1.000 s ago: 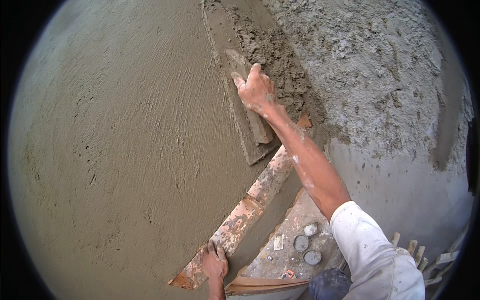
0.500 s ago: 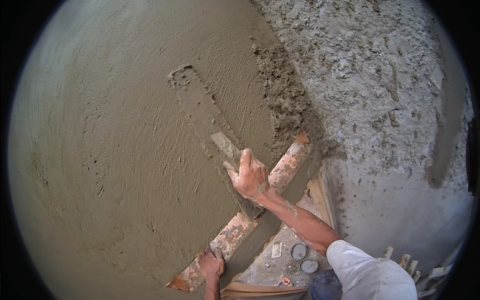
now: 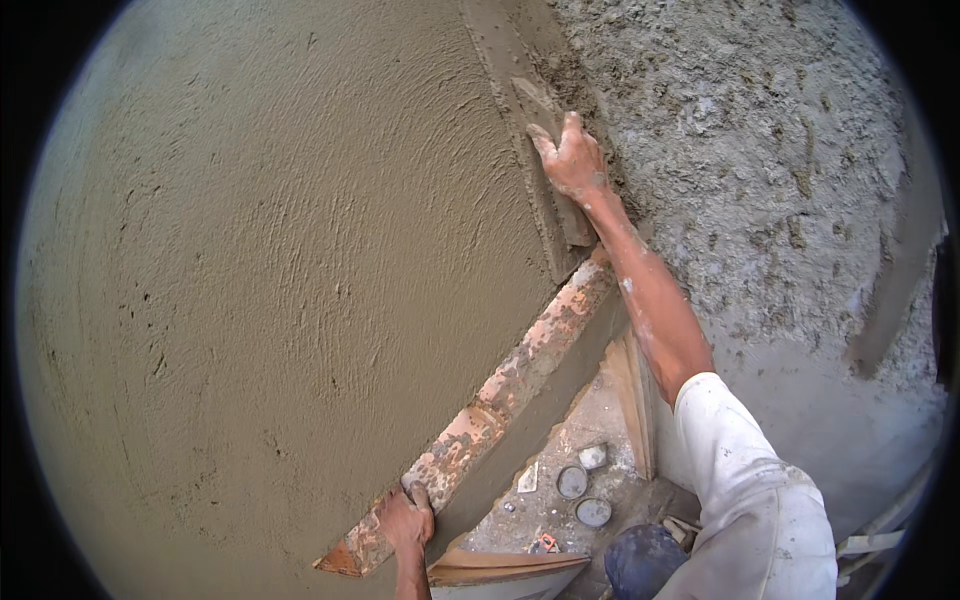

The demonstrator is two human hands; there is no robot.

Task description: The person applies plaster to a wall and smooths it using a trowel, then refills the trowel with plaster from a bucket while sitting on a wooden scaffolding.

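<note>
A wall of wet grey-brown plaster (image 3: pixel 300 250), marked with fine curved strokes, fills the left and middle. My right hand (image 3: pixel 577 165) is closed round the handle of a long plastering float (image 3: pixel 553 235), which lies against the plaster near its right border. The float's far end runs toward the top of the view. Below, my left hand (image 3: pixel 405 517) grips the lower part of a pinkish, mortar-spattered board (image 3: pixel 487 410). The board slants up to the right along the plaster, its upper end close beneath the float's lower end. Some of my left fingers are hidden behind it.
Rough grey wall (image 3: pixel 740 150) adjoins the wet plaster at right, with a smoother band (image 3: pixel 780 400) beneath. On the floor far below lie two round containers (image 3: pixel 572 482), a pale block (image 3: pixel 592 456) and a dark blue rounded object (image 3: pixel 645 562). Wooden edging (image 3: pixel 628 405) stands nearby.
My right hand has swept the float up and to the right, from mid-wall to the rough border. It now stands more upright. My left hand and the board have shifted slightly down-left.
</note>
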